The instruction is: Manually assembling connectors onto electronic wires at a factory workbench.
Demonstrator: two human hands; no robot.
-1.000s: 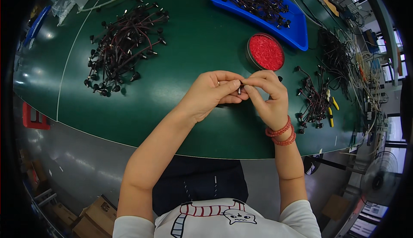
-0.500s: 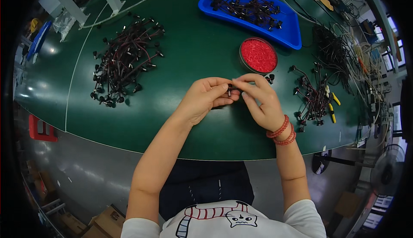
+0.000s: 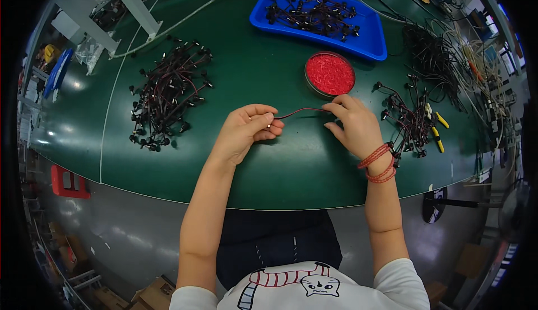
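A short, thin red-and-black cable (image 3: 300,110) stretches between my two hands above the green table, bowing slightly upward. My left hand (image 3: 242,133) is closed on one end, a small metal tip showing between thumb and fingers. At the other end, my right hand (image 3: 358,128) pinches the cable between thumb and fingertips; that end is hidden by the fingers. Just beyond my right hand stands a round dish (image 3: 318,92) filled with tiny red pieces (image 3: 330,73).
A heap of similar cables (image 3: 168,97) lies at the left. The blue tray (image 3: 372,41) at the back holds more. On the right are another cable pile (image 3: 409,119), yellow-handled pliers (image 3: 437,136) and tangled black wires (image 3: 431,52). Metal posts (image 3: 134,7) stand at the far left.
My hands have moved apart, the left to the left and the right slightly to the right. The cable now shows stretched between them. The whole view has shifted a little.
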